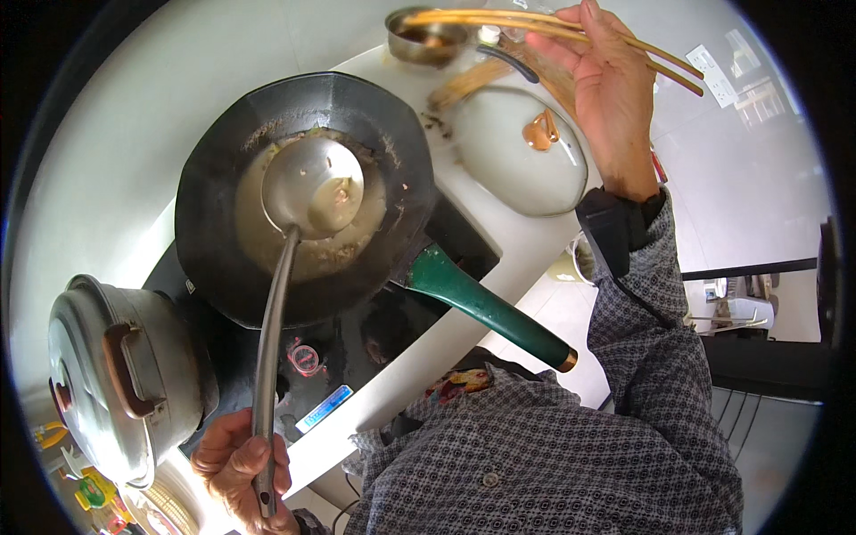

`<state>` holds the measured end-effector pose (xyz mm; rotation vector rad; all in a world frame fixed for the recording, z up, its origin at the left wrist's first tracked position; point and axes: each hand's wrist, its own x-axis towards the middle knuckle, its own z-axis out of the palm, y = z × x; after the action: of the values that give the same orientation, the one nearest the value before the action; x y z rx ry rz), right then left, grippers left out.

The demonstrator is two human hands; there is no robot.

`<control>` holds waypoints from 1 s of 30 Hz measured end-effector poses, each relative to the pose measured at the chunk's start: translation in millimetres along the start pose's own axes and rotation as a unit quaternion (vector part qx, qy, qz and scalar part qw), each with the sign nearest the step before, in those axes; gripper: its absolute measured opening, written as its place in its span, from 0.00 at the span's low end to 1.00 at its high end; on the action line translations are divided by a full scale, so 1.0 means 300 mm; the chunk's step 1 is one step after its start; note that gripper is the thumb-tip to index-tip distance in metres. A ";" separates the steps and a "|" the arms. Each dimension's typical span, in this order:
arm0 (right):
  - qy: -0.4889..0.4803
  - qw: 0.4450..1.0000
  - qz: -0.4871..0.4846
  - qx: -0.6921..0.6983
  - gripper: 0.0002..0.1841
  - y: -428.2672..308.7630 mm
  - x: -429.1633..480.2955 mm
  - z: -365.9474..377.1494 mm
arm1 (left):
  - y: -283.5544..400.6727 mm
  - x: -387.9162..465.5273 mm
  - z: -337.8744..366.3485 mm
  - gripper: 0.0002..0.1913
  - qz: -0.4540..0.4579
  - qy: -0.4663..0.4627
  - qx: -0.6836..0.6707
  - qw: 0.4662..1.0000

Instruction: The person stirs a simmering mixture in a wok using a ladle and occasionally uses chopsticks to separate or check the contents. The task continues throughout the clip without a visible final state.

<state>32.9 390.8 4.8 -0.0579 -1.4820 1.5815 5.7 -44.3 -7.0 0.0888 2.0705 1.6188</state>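
Note:
My left hand (241, 461), low in the view, grips the handle of a steel ladle (273, 314). The ladle's bowl (294, 177) is over the wok and holds a little cloudy liquid with small bits. Cloudy broth lies in the bottom of the black wok (214, 147), whose green handle (491, 307) points toward my body. Up at the right, my right hand (612, 93) holds a pair of long wooden chopsticks (508, 20). Their tips are blurred at a small metal pot (418, 50) with dark contents.
A glass lid (495, 157) with a copper-coloured knob lies on the white counter right of the wok, by a wooden board (545, 73). A lidded metal pot (127, 361) stands at the left on the black cooktop (334, 348). A bin (575, 264) is below the counter's edge.

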 end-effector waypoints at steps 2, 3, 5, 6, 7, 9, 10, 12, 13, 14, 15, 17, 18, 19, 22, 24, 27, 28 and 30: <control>0.022 0.999 -0.025 -0.022 0.11 0.016 0.023 -0.022 | -0.010 -0.009 -0.006 0.25 0.065 -0.017 0.069 0.995; 0.017 0.997 -0.047 -0.050 0.12 0.036 0.049 -0.023 | -0.032 -0.015 0.006 0.26 0.118 0.014 0.072 0.990; 0.003 0.993 -0.017 -0.117 0.14 0.107 0.046 -0.051 | -0.042 -0.019 0.002 0.26 0.127 0.021 0.049 0.990; -0.009 0.987 0.036 -0.157 0.14 0.167 0.029 -0.057 | -0.036 -0.016 -0.011 0.25 0.081 -0.003 0.021 0.997; -0.050 0.981 0.066 -0.177 0.15 0.220 0.006 -0.062 | -0.041 -0.015 -0.009 0.24 0.091 0.000 0.038 0.995; 0.014 0.945 0.159 -0.286 0.16 0.327 -0.023 -0.058 | -0.046 -0.015 0.001 0.23 0.169 0.035 0.120 0.978; 0.009 0.966 0.133 -0.220 0.15 0.342 -0.023 -0.074 | -0.047 -0.014 0.006 0.22 0.237 0.068 0.179 0.952; 0.059 0.978 0.156 -0.128 0.15 0.354 -0.040 -0.108 | -0.035 -0.019 0.009 0.21 0.115 0.061 0.021 0.991; 0.046 0.980 0.149 -0.124 0.15 0.352 -0.041 -0.121 | -0.025 -0.025 0.008 0.21 0.050 0.056 -0.057 0.996; 0.044 0.980 0.148 -0.124 0.15 0.344 -0.041 -0.133 | -0.018 -0.019 0.009 0.19 0.043 0.082 -0.071 0.993; 0.041 0.980 0.148 -0.124 0.16 0.336 -0.040 -0.144 | -0.010 -0.010 0.007 0.17 0.034 0.109 -0.086 0.990; 0.044 0.977 0.165 -0.126 0.14 0.321 -0.058 -0.161 | -0.004 0.004 0.011 0.15 0.036 0.158 -0.099 0.982; 0.040 0.982 0.156 -0.099 0.14 0.309 -0.067 -0.172 | -0.005 0.007 0.017 0.15 0.049 0.175 -0.096 0.979; 0.039 0.986 0.146 -0.077 0.13 0.299 -0.073 -0.184 | -0.007 0.012 0.023 0.16 0.056 0.199 -0.084 0.975; 0.054 0.983 0.161 -0.068 0.15 0.261 -0.128 -0.230 | -0.008 0.042 0.020 0.13 0.073 0.180 -0.052 0.980; 0.052 0.986 0.148 -0.063 0.15 0.229 -0.171 -0.262 | -0.010 0.063 0.016 0.11 0.105 0.174 0.001 0.979; 0.066 0.987 0.131 -0.064 0.14 0.181 -0.231 -0.303 | -0.010 0.088 0.011 0.11 0.125 0.167 0.044 0.977; 0.063 0.989 0.120 -0.063 0.13 0.167 -0.249 -0.315 | -0.008 0.089 0.010 0.10 0.118 0.169 0.052 0.977; 0.097 0.984 0.128 -0.081 0.13 0.142 -0.273 -0.337 | -0.007 0.093 0.013 0.10 0.116 0.176 0.045 0.976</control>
<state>114.6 422.9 -100.4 -0.5007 -1.4893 1.5995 -16.3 -31.7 -19.4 0.0837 2.4822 1.7815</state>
